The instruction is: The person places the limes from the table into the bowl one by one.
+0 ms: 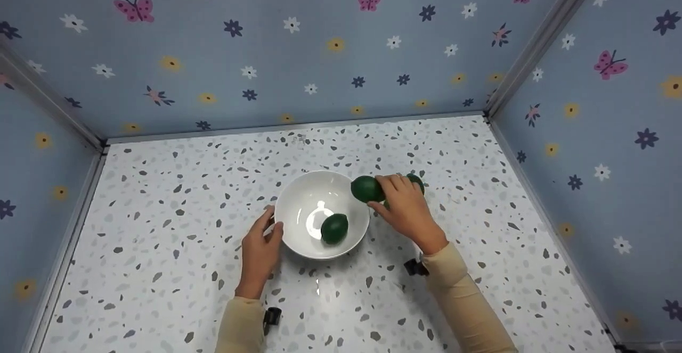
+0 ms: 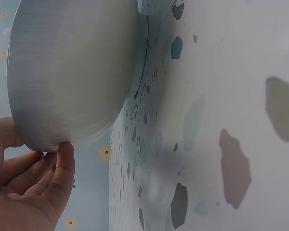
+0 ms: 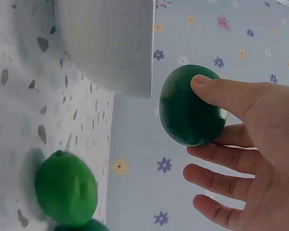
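A white bowl (image 1: 298,204) stands on the table with one green lime (image 1: 334,229) lying inside it. My left hand (image 1: 262,249) grips the bowl's left rim; in the left wrist view the thumb is at the rim and the fingers touch the outer wall. My right hand (image 1: 407,209) pinches a dark green lime (image 3: 190,106) between thumb and fingers, raised at the bowl's right rim. Below that hand, two more limes rest on the table: a brighter green lime (image 3: 66,188) and a darker lime (image 3: 89,226) cut off by the frame edge.
The speckled white table (image 1: 176,236) carries everything. A blue wall (image 1: 298,71) with flowers and butterflies rises along the back, and side panels stand at left and right. Small black wrist devices sit at both cuffs.
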Action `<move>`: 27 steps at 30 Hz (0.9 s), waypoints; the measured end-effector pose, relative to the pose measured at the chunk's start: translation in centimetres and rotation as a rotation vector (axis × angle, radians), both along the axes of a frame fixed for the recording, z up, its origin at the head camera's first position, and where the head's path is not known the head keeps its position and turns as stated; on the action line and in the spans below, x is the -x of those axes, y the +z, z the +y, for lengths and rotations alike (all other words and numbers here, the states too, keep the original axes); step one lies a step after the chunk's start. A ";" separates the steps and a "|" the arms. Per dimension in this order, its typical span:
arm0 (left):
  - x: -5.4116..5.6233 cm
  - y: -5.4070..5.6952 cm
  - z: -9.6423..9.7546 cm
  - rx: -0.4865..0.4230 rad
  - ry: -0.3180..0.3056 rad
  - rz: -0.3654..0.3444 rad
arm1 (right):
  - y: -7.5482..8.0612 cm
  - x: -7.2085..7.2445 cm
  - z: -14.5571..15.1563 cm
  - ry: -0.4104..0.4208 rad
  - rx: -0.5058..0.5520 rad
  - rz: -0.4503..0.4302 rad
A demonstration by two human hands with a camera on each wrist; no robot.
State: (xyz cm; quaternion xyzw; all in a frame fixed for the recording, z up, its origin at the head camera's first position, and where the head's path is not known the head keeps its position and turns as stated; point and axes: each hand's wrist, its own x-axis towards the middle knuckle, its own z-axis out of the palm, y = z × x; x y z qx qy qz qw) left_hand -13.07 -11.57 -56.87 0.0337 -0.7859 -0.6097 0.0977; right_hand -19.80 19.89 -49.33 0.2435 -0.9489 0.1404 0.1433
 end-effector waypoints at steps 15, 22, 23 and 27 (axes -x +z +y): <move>0.0 0.2 0.0 0.015 -0.004 0.007 | -1.6 1.0 -3.7 0.095 -0.093 -0.042; 0.0 0.2 -0.1 0.013 -0.004 0.025 | -2.2 1.0 -4.5 0.096 -0.128 -0.050; 0.0 0.2 -0.1 0.013 -0.005 0.023 | -2.2 1.0 -4.6 0.095 -0.133 -0.048; 0.0 0.2 -0.1 0.010 -0.003 0.011 | -2.3 1.0 -4.9 0.086 -0.164 -0.043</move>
